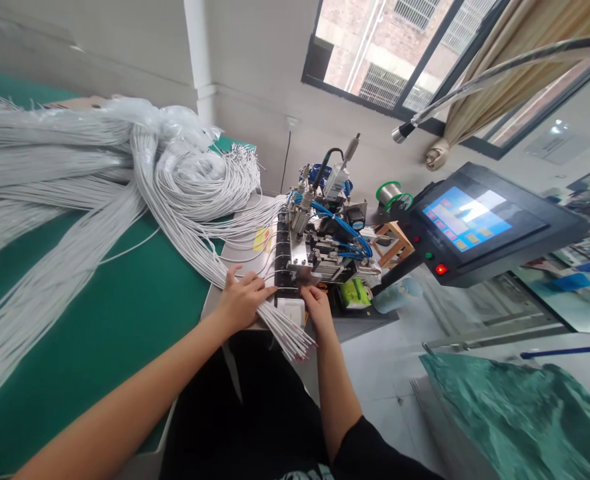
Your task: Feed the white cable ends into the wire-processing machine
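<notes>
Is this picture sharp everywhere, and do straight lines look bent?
Head view: white cables at the left edge are blurred, left hand and right hand look sharp; the window frame tilts and bows, a wide lens; the touchscreen shows white glare.

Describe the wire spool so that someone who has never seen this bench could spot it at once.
Start at the tilted touchscreen on the right, below the window. Just off its upper left corner, between it and the machine, sits the spool. It is the only round thing there, with green rims and shiny silver wire wound between them.
</notes>
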Demonstrator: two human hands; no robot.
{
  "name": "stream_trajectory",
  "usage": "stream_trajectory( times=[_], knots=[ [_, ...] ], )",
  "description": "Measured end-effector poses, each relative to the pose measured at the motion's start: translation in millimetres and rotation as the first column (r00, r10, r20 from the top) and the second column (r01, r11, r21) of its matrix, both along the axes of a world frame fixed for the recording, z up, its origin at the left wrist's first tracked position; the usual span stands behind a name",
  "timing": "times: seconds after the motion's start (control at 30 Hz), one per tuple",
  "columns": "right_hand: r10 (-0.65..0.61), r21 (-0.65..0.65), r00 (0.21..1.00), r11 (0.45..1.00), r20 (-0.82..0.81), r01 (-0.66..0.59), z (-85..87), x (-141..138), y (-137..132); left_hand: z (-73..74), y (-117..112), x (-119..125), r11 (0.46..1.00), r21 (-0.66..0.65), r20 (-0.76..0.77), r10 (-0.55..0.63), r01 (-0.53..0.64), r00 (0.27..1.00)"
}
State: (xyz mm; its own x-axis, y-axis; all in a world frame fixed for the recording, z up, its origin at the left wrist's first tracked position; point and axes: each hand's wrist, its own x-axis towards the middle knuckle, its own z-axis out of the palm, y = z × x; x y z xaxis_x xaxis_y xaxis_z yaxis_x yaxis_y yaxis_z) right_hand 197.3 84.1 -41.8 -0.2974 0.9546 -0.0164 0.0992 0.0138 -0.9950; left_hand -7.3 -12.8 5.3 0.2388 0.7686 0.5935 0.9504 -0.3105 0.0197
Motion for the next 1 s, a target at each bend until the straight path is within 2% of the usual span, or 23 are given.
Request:
stream_trajectory(
  times=[0.1,0.27,0.4,0.5,0.6,0.8,0.9,1.0],
  knots=[
    [-0.043,0.119,0.994,0.992,0.101,0.031,10.6,10,-7,1.0,1,0,1.000,0.026,0.010,0.009,-0.010,1.000],
    [-0.054,0.167,0.991,0.985,0.118,0.034,36.4,31,-24,2.3,-1,0,0.995,0.100,0.038,0.000,-0.004,0.999],
    [0.135,0.162,0.963,0.971,0.235,-0.176,61.0,43,-41,4.8,-3,-1,0.994,0.105,0.044,-0.023,0.018,0.999],
    [0.295,0.180,0.897,0.913,0.330,-0.366,73.3,46,-51,5.6,-3,-1,0.993,0.111,0.058,-0.035,0.028,0.998],
    [0.361,0.188,0.854,0.872,0.375,-0.451,78.0,44,-57,4.0,-3,-1,0.993,0.110,0.060,-0.035,0.029,0.998],
    [0.395,0.185,0.810,0.841,0.434,-0.509,77.8,36,-58,-0.4,-2,-3,0.994,0.105,0.051,-0.043,0.038,0.998],
    [0.364,0.223,0.817,0.839,0.448,-0.496,74.9,34,-57,-0.5,-2,-4,0.992,0.115,0.043,-0.049,0.044,0.998],
    [0.280,0.283,0.855,0.859,0.437,-0.426,70.3,34,-53,-0.4,-2,-4,0.990,0.127,0.046,-0.066,0.060,0.997]
  ],
)
